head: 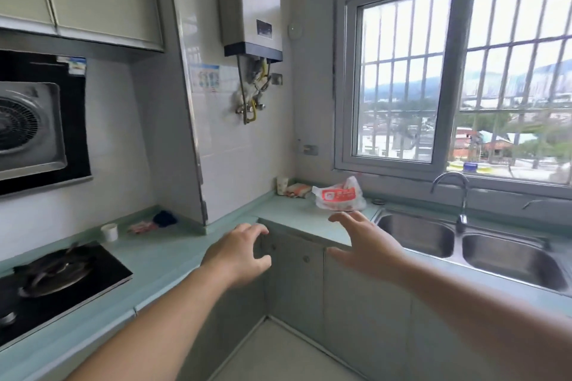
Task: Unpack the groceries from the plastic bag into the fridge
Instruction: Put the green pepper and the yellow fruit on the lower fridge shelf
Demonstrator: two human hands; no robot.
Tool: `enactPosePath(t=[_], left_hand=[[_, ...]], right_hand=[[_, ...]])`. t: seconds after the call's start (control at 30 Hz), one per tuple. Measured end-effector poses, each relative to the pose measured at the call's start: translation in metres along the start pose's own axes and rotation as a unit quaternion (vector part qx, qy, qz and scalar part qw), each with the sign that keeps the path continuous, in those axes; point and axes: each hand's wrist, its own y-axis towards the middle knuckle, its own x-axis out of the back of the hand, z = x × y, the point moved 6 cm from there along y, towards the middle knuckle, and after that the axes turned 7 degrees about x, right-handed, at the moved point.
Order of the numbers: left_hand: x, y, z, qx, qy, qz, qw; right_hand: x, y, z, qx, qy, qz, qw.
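Both hands reach forward, holding nothing: left hand (238,252) fingers loosely curled, right hand (365,244) fingers spread. Bag (339,195) sits on bench (288,213) beyond them.

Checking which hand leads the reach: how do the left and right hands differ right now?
The right hand reaches farther, its fingertips just short of the plastic bag; the left hand hangs back over the counter edge. The right hand's fingers are spread and straighter; the left hand's are curled, clawlike. Both are empty and touch nothing.

Red label on the plastic bag (339,196) — print too blurred to read, wall sticker (205,77) — likewise illegible
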Motion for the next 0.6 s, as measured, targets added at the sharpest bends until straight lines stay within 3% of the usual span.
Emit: enactPosePath(t=[0.3, 0.6], left_hand=[[-0.015, -0.013, -0.108, -0.041, -0.002, -0.008, 0.999], [-0.036, 0.005, -0.123, -0.03, 0.009, 0.012, 0.999]], right_hand=[[0.05, -0.053, -0.094, -0.069, 0.06, -0.052, 0.994], [0.041, -0.059, -0.14, -0.116, 0.086, -0.044, 0.988]])
